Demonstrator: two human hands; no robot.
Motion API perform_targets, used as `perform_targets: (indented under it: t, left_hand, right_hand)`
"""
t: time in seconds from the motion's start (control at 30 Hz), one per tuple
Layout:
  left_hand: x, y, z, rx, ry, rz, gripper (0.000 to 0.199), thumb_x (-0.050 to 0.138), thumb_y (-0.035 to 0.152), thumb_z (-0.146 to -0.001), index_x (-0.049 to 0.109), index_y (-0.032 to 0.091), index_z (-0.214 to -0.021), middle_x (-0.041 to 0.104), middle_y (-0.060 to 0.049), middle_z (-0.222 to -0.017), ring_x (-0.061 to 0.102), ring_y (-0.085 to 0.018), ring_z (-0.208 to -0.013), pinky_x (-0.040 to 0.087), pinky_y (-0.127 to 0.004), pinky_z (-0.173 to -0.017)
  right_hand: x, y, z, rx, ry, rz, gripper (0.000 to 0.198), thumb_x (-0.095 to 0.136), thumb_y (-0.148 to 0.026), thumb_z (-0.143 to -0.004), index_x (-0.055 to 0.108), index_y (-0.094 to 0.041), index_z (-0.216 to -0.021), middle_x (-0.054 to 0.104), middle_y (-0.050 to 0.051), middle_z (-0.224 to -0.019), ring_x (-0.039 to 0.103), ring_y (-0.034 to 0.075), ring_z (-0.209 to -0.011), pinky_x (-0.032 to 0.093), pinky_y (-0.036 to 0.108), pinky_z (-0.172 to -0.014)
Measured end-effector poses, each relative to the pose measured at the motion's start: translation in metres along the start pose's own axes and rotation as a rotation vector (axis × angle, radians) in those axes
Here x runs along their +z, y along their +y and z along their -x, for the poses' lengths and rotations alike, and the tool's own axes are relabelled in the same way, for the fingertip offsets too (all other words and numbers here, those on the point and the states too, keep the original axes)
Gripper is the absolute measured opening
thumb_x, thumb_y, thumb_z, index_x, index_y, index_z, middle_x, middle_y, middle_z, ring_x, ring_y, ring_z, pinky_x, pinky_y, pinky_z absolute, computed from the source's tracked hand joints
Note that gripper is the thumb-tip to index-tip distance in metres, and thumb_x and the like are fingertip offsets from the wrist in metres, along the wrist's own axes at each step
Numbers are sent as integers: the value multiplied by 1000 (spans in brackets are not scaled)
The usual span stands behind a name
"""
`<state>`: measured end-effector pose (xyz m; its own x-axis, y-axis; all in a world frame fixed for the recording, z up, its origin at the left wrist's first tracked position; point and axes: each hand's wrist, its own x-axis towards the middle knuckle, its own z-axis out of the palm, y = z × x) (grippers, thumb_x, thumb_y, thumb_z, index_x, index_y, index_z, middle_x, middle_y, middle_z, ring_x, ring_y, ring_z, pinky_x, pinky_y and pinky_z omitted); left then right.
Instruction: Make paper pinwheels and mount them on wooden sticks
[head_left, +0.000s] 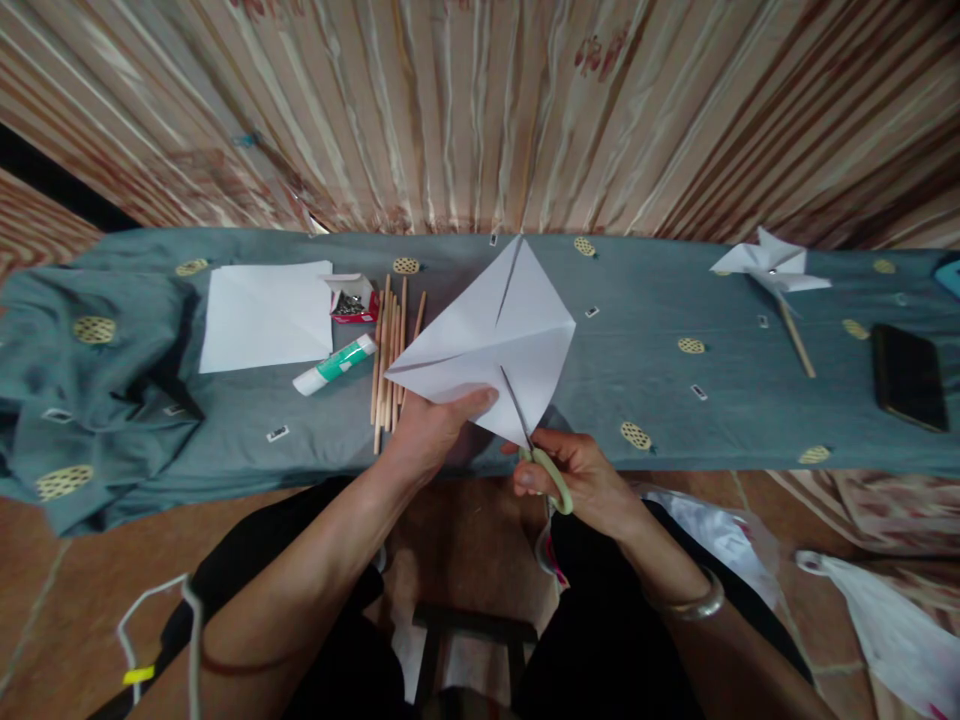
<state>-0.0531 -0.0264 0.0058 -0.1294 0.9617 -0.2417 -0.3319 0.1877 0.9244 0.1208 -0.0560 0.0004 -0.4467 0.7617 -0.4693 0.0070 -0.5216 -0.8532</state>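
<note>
My left hand [442, 420] grips a square white sheet of paper [480, 350] by its lower left side, thumb on top. Creases run across the sheet, and a slit runs inward from its top corner; another line starts at the left corner. In my right hand [574, 475] are scissors [553, 480] with pale green handles. Their blades lie at the sheet's bottom corner, one showing on top of the paper and pointing toward its middle. The other blade is hidden under the sheet.
Left of the sheet lie wooden sticks [388, 350], a glue stick [335, 364], a small red box of pins [352, 299] and white paper [266, 315]. A paper pinwheel [776, 270] and a black phone [909, 377] lie right. A patterned cloth [637, 380] covers the table; a striped curtain [480, 120] hangs behind.
</note>
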Motion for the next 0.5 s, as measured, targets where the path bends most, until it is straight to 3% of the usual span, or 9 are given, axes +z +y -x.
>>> perform_targets:
  t: [0.5]
  left_hand:
    - [0,0,0,15,-17,-3,41,80,21,-57,65,15,-95,71,-6,-94,64,-20,-84,53,-35,-81]
  right_hand:
    - [3,3,-1,7,11,-40,46,86,-52,-57,67,-17,-82,63,-4,-60,57,7,-53,48,21,-53]
